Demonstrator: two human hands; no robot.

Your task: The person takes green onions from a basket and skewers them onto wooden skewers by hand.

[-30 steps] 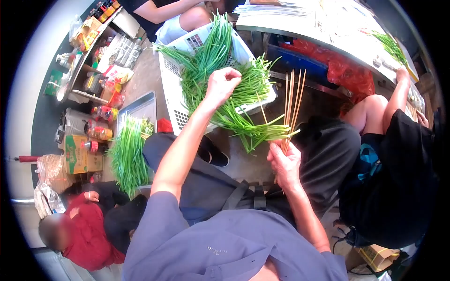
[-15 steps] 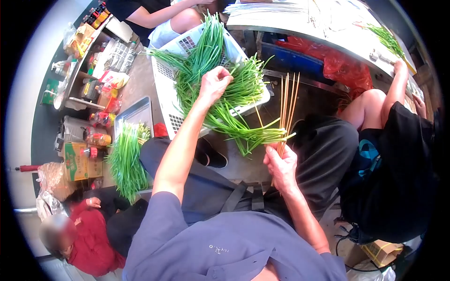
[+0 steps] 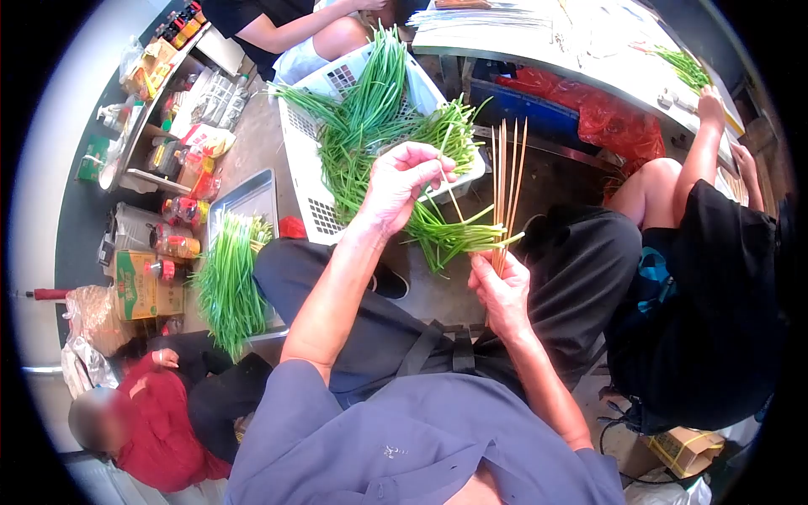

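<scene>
My left hand (image 3: 406,181) is closed in a pinch at the upper end of a slanting skewer (image 3: 453,200); a green chive stalk seems to be between the fingertips, though little of it shows. Several chives (image 3: 454,239) lie across that skewer, their pale ends pointing right. My right hand (image 3: 502,290) grips a bundle of thin wooden skewers (image 3: 510,185), tips upward, just below those chive ends. Beyond my left hand, a white plastic basket (image 3: 305,156) holds a big heap of loose chives (image 3: 370,109).
Left of my legs, a bundle of chives (image 3: 229,290) rests on a metal tray (image 3: 263,198). Shelves with bottles and jars (image 3: 178,210) line the left side. A co-worker's hand (image 3: 711,108) is at the white table (image 3: 606,50). Another person in red (image 3: 164,429) sits lower left.
My left hand has come from the chive heap towards me and right, to the slanting skewer's upper end. My right hand still grips the skewers, barely shifted.
</scene>
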